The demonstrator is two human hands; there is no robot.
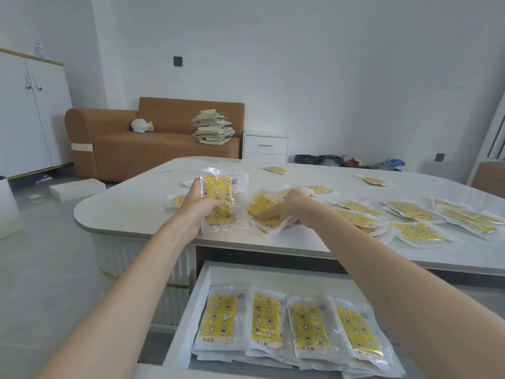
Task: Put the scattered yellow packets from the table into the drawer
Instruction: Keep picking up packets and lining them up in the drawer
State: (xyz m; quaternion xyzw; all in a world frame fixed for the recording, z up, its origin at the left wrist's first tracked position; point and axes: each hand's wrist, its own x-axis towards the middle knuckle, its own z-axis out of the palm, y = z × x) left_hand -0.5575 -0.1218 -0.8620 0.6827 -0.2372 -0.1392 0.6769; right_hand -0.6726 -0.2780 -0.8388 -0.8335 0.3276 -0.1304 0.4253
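My left hand [197, 206] holds an upright yellow packet [222, 199] with star prints in a clear wrapper, just above the white table [131, 212]. My right hand [287, 207] lies palm down on a small heap of packets [263, 205] beside it, fingers closing on one. Several more yellow packets [410, 212] lie scattered over the right side of the table, with a few at the far edge [276, 169]. Below the table edge the white drawer [202, 285] stands pulled out, holding rows of stacked packets [267, 321].
A brown sofa [153, 143] with a pile of books [214, 127] stands behind the table. A white nightstand [265, 146] is to its right, a white cabinet [27, 113] at the far left. A flat white box [76, 188] lies on the floor.
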